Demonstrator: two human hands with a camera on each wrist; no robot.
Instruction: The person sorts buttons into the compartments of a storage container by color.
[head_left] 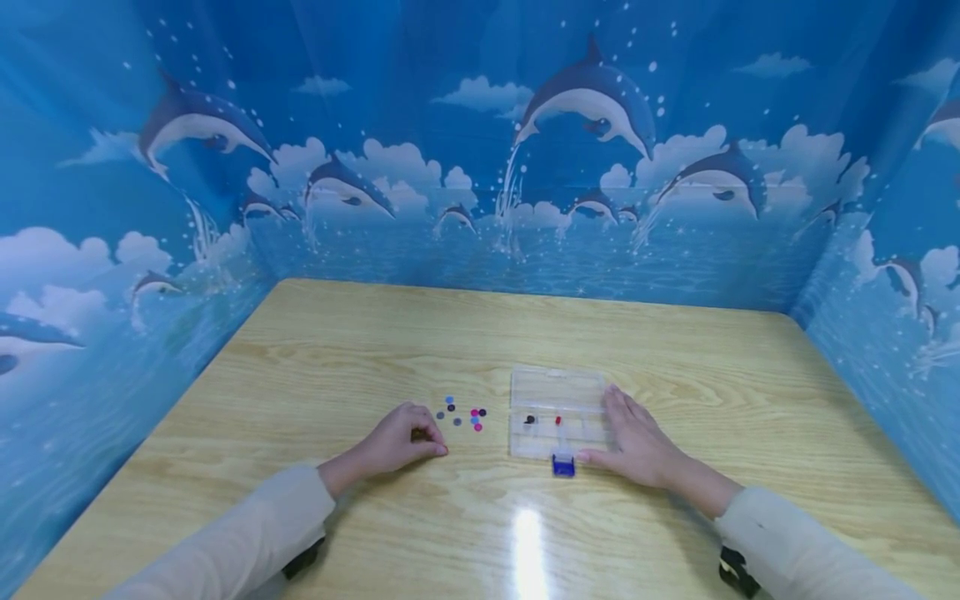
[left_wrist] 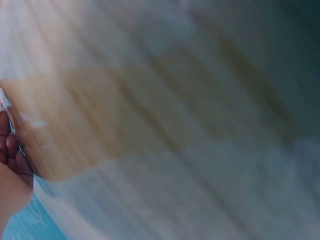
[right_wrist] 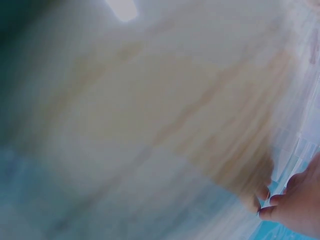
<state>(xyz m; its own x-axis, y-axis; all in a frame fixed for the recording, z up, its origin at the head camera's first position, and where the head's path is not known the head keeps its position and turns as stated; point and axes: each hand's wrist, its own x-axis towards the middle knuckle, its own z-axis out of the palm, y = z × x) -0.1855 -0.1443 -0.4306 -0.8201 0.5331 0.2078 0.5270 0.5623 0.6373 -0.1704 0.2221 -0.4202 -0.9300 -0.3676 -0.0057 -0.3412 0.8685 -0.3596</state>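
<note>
My left hand [head_left: 401, 439] pinches a small red button [head_left: 445, 451] between thumb and forefinger, just above the tabletop. Beyond its fingertips lie several loose round buttons, among them a pink one [head_left: 477, 427], a light blue one [head_left: 449, 400] and a grey one [head_left: 457, 422]. With fingers spread, my right hand [head_left: 643, 446] rests against the right side of a clear plastic compartment box [head_left: 517, 450], whose lid [head_left: 558, 387] is folded back. Inside the box are dark pieces [head_left: 530, 420] and a red piece [head_left: 558, 421]. The wrist views show only blurred parts of the hands.
A small blue container [head_left: 563, 466] stands at the box's front edge, close to the right thumb. Under everything is a wood-grain table [head_left: 420, 517]. A blue curtain [head_left: 450, 125] printed with dolphins surrounds its back and sides.
</note>
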